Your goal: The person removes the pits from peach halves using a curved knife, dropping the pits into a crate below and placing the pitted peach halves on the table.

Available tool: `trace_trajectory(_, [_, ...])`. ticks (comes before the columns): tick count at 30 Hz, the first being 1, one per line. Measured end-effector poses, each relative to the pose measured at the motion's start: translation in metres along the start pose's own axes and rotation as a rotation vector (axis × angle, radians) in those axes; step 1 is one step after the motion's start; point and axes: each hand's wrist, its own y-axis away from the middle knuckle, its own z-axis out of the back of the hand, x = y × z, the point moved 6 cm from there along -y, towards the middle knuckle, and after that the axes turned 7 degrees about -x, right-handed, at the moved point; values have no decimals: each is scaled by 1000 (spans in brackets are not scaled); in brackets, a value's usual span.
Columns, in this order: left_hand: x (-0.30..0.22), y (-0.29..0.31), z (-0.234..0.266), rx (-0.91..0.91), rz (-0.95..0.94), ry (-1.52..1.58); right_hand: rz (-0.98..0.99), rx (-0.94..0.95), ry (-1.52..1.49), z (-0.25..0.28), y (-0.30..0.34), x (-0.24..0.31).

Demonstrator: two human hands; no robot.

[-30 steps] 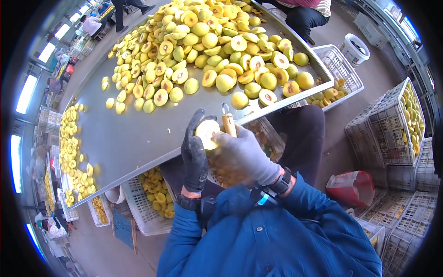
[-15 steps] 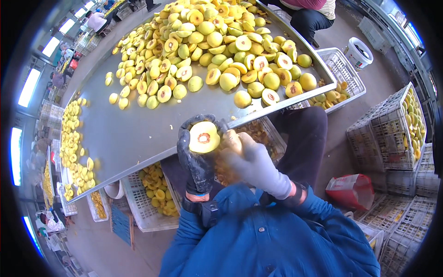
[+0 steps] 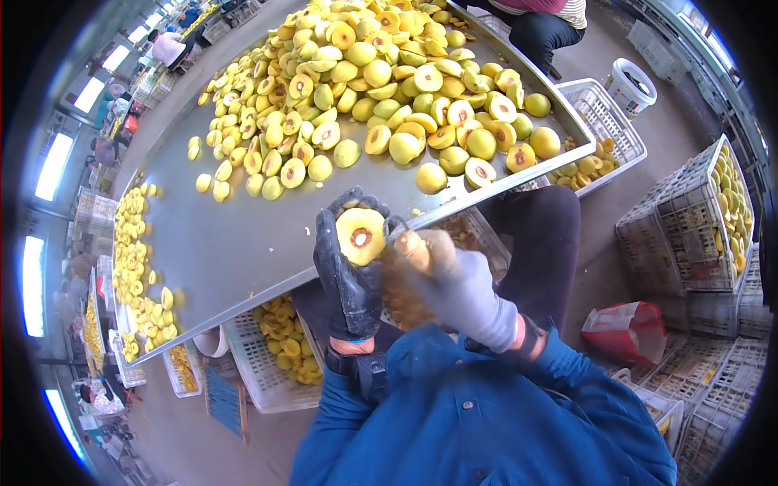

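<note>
In its black glove, my left hand (image 3: 350,279) cups a yellow peach half (image 3: 360,233) with the cut face up, showing a brown-rimmed hollow with a pale centre. My right hand (image 3: 466,287), gloved in light grey and partly blurred, is closed around the wooden handle of a pitting knife (image 3: 414,252). Its thin metal end reaches the right edge of the fruit, though motion smears its exact shape. Both hands are over the near edge of a metal table (image 3: 243,235). A large heap of peach halves (image 3: 389,89) covers its far part.
Smaller cut pieces (image 3: 134,267) line the table's left edge. Below stand a crate of halves (image 3: 271,381) and a bin of brownish scraps (image 3: 486,235) near my knees. To the right are stacked crates (image 3: 660,251), a red bag (image 3: 628,332) and a white bucket (image 3: 630,87). Another person crouches (image 3: 539,32) beyond.
The fruit's cut face now looks rounder and yellower, with a darker ring around its centre. My right hand has shifted slightly right and down, still gripping the knife. The whole view has shifted slightly.
</note>
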Motion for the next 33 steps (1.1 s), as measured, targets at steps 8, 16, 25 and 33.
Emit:
trace_trajectory(8, [-17, 4, -9, -251, 230, 408, -16, 180, 197, -18, 2, 2])
trace_trajectory(16, [-13, 10, -3, -301, 257, 427, -107, 294, 225, -31, 12, -5])
trace_trajectory(25, [-6, 0, -11, -224, 211, 321, -130, 449, 129, -42, 4, -27])
trace_trajectory(33, [26, 11, -19, -249, 173, 141, 312, 460, 550, -38, 25, -50])
